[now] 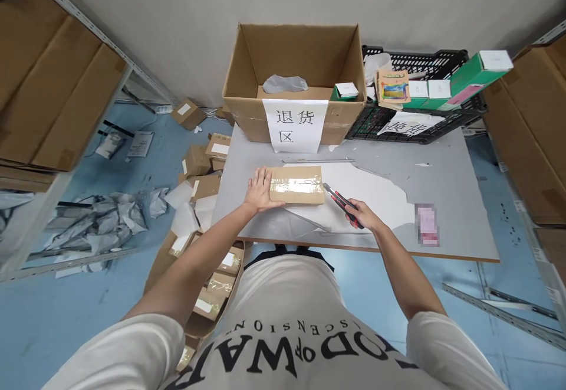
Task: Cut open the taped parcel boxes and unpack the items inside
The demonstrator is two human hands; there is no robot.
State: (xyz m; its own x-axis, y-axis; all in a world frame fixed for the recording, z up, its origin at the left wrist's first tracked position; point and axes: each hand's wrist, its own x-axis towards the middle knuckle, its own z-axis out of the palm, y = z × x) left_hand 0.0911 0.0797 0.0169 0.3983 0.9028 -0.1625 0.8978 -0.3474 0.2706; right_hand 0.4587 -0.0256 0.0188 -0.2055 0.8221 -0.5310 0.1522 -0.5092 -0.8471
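My left hand (260, 192) presses flat on the light, stiff taped box (297, 185) near the tabletop's (446, 171) front edge; my right hand (363, 215) grips the knife (341, 201).

Blurred pink item (427, 223) on the table (451, 183); cutter's (342, 202) rear inside the right hand (363, 216).

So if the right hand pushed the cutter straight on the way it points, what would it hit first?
Probably the taped cardboard parcel: the right hand aims the utility knife at its right edge, the tip nearly there.
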